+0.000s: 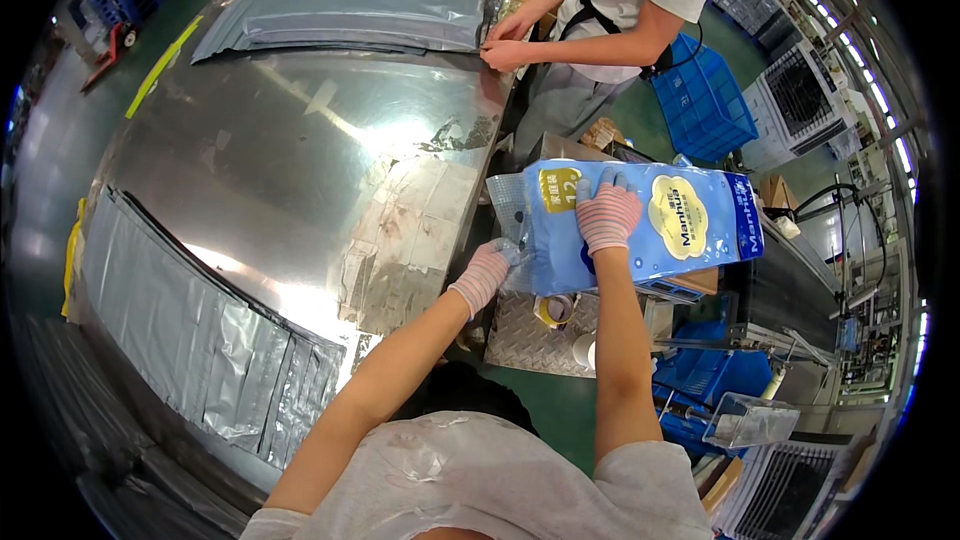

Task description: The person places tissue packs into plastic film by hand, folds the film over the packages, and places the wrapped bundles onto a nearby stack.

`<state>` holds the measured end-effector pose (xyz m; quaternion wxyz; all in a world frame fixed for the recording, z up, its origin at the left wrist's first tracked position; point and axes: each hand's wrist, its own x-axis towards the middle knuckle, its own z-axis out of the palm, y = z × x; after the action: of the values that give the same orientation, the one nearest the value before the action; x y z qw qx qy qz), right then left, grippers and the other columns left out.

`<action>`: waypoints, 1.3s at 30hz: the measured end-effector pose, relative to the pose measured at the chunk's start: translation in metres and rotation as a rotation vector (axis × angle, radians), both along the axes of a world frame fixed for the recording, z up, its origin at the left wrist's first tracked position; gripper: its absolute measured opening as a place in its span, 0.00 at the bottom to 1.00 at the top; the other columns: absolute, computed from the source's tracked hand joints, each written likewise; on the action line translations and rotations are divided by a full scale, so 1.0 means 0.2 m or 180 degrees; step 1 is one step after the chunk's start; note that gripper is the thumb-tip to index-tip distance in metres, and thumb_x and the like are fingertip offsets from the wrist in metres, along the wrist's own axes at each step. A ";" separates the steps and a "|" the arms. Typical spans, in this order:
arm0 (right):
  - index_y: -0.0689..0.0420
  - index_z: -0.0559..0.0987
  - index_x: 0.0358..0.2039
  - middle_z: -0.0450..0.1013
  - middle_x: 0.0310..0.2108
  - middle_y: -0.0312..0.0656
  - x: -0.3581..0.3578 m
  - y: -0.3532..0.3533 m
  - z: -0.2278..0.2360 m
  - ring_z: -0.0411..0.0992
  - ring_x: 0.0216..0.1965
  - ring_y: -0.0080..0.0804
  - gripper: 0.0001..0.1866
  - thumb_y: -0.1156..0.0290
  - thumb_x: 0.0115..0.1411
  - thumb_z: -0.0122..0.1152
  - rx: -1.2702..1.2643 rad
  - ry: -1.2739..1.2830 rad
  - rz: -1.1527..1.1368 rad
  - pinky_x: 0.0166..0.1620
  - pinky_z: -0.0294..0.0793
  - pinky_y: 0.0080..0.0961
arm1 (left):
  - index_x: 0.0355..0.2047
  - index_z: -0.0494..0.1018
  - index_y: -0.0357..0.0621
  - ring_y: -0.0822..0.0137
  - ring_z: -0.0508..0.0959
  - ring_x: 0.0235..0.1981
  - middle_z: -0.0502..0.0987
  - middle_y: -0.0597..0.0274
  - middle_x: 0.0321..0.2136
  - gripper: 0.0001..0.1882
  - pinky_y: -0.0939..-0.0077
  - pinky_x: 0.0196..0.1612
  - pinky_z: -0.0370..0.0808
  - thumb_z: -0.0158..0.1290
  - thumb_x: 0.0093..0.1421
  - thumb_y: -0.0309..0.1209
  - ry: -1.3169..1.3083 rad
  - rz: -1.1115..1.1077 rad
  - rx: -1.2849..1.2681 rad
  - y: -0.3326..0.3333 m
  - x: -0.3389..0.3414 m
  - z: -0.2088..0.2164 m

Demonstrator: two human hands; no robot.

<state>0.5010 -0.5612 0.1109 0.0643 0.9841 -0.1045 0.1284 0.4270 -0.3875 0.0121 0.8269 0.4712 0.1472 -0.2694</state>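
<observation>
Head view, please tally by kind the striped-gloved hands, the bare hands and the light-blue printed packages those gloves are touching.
Striped-gloved hands: 2, left hand and right hand
Co-worker's bare hands: 2
Light-blue printed package: 1
Total: 5

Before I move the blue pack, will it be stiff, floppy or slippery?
The blue pack probably holds its shape fairly well, as its long edges run nearly straight. Its clear end, by the left hand, is likely floppy: it looks like thin, crinkled film. The glossy surface may slip under a light push.
</observation>
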 end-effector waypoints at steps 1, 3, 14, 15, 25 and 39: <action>0.60 0.72 0.49 0.69 0.49 0.51 -0.01 0.01 0.00 0.68 0.46 0.46 0.30 0.48 0.56 0.46 -0.0015 0.0004 0.0037 0.49 0.65 0.40 | 0.31 0.71 0.42 0.72 0.72 0.26 0.73 0.65 0.26 0.05 0.77 0.29 0.71 0.48 0.53 0.24 -0.0043 0.0033 0.0025 0.01 -0.01 0.00; 0.60 0.73 0.48 0.70 0.48 0.51 -0.03 0.03 0.02 0.69 0.45 0.46 0.29 0.49 0.56 0.46 0.0056 0.0087 0.0188 0.49 0.65 0.40 | 0.35 0.73 0.39 0.73 0.72 0.27 0.74 0.63 0.27 0.08 0.80 0.31 0.71 0.47 0.56 0.27 -0.0133 0.0106 0.0073 0.04 -0.04 0.01; 0.55 0.71 0.51 0.67 0.51 0.49 0.17 -0.39 0.15 0.65 0.53 0.46 0.29 0.49 0.55 0.47 0.0657 0.0574 -0.0827 0.56 0.58 0.41 | 0.39 0.71 0.35 0.71 0.72 0.30 0.74 0.63 0.26 0.14 0.79 0.36 0.69 0.46 0.51 0.26 0.0113 0.0626 0.0067 0.51 -0.61 0.45; 0.54 0.69 0.54 0.64 0.55 0.49 0.20 -0.42 0.17 0.63 0.55 0.46 0.31 0.48 0.55 0.47 0.0758 0.0718 -0.0970 0.58 0.57 0.41 | 0.37 0.71 0.35 0.72 0.71 0.29 0.73 0.63 0.24 0.14 0.81 0.34 0.68 0.46 0.48 0.25 -0.0755 0.0688 0.0955 0.58 -0.72 0.37; 0.60 0.74 0.46 0.69 0.48 0.58 0.34 -0.17 -0.01 0.68 0.51 0.52 0.35 0.39 0.57 0.41 0.1688 0.1435 0.0746 0.54 0.65 0.40 | 0.22 0.69 0.40 0.74 0.66 0.22 0.66 0.67 0.20 0.07 0.82 0.27 0.64 0.48 0.41 0.30 -0.0454 0.2399 0.2525 1.46 -1.49 0.63; 0.56 0.71 0.46 0.68 0.46 0.54 -0.75 0.70 -0.40 0.66 0.49 0.50 0.31 0.42 0.57 0.43 0.2584 0.1477 0.1164 0.52 0.65 0.41 | 0.53 0.61 0.40 0.53 0.62 0.54 0.63 0.48 0.52 0.28 0.61 0.56 0.59 0.38 0.60 0.46 0.0756 0.0891 0.6495 2.14 -1.82 0.12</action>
<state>0.3519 -0.4213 0.0319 -0.3258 0.9346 0.0451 -0.1357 0.0622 0.0397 0.0369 0.0386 0.8967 0.4394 0.0372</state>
